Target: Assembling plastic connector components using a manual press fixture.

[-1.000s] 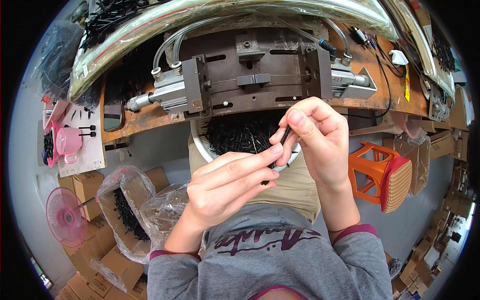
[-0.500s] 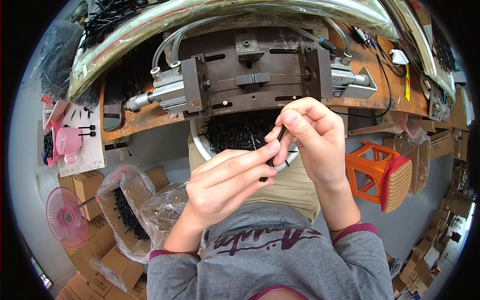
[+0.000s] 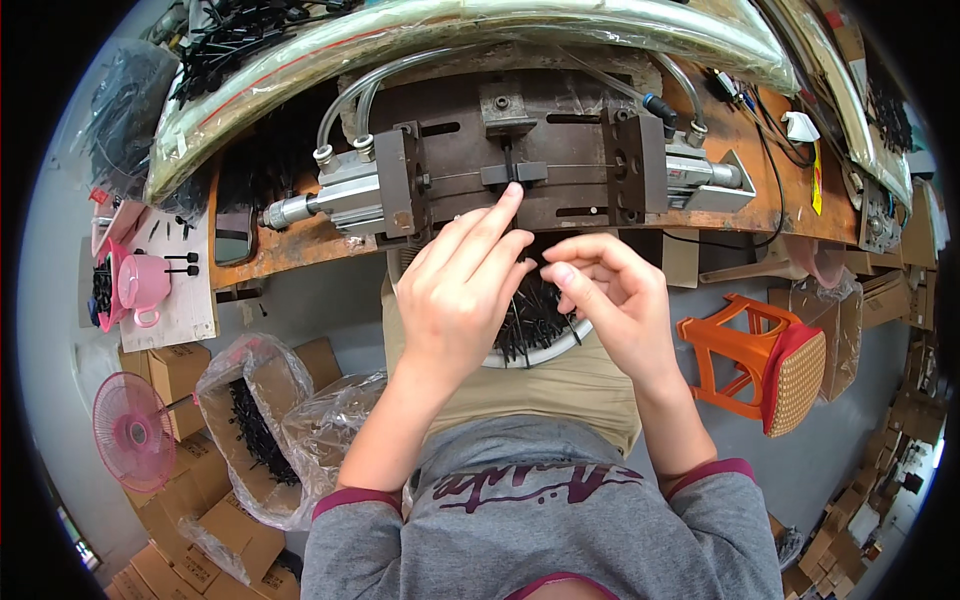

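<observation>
My left hand [image 3: 462, 285] reaches forward with its fingers stretched out. Its index fingertip touches the near end of a thin black rod-shaped part [image 3: 508, 158] at the small grey clamp block [image 3: 496, 175] in the middle of the dark metal fixture [image 3: 460, 205]. Over the right side of a white tub [image 3: 545, 355] hovers my right hand [image 3: 622, 305], its fingers loosely bent and nothing visible between them. Inside the tub, between my legs, lie many black rod-like pieces [image 3: 525, 325], partly covered by my hands.
Metal air cylinders [image 3: 350, 190] with clear hoses flank the fixture on the wooden bench [image 3: 290, 250]. An orange stool [image 3: 735, 345] stands on the right. To the left are a plastic-lined box [image 3: 290, 385] of black parts, a pink fan [image 3: 133, 432] and a pink cup [image 3: 145, 280].
My left hand has moved forward from my right hand to the clamp block. The black part, earlier between both hands, now appears in the fixture. My right hand has lowered slightly.
</observation>
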Demonstrator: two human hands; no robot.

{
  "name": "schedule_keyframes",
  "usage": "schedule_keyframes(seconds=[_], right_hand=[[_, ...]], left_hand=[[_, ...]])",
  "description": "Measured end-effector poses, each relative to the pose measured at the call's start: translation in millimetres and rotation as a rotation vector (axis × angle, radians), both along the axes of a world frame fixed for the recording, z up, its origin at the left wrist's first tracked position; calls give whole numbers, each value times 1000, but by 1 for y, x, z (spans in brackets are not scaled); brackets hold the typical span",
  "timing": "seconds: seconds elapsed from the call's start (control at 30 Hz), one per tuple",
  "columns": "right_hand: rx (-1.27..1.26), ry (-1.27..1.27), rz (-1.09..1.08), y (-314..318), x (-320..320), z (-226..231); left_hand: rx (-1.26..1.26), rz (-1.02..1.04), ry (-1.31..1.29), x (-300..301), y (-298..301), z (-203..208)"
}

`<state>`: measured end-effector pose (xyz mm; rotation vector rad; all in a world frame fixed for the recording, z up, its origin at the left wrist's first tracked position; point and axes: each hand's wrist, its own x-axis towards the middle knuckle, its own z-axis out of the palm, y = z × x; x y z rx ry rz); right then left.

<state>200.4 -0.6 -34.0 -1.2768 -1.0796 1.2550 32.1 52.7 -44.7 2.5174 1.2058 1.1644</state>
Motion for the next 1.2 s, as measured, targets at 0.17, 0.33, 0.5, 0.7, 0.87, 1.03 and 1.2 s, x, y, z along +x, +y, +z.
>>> schedule_keyframes(seconds=[0.17,0.33,0.5,0.7,0.87,1.03,1.2], right_hand=[[66,-119,-7,-6,6,-1],[130,-213,-20,-1,11,7],[244,-215,-31,27,22,46],[759,-742,-224,113,38,103],[946,-1430,-95,204,47,121],[544,-1662,66,249,37,123],[450,-1621,159,260,34,125]], left_hand=[[0,26,102,5,8,5],[9,-4,137,4,11,8],[-11,34,146,4,9,10],[17,21,125,6,11,8],[6,1,83,2,10,7],[-79,-98,22,-8,-3,16],[-184,-248,-66,-18,-27,14]])
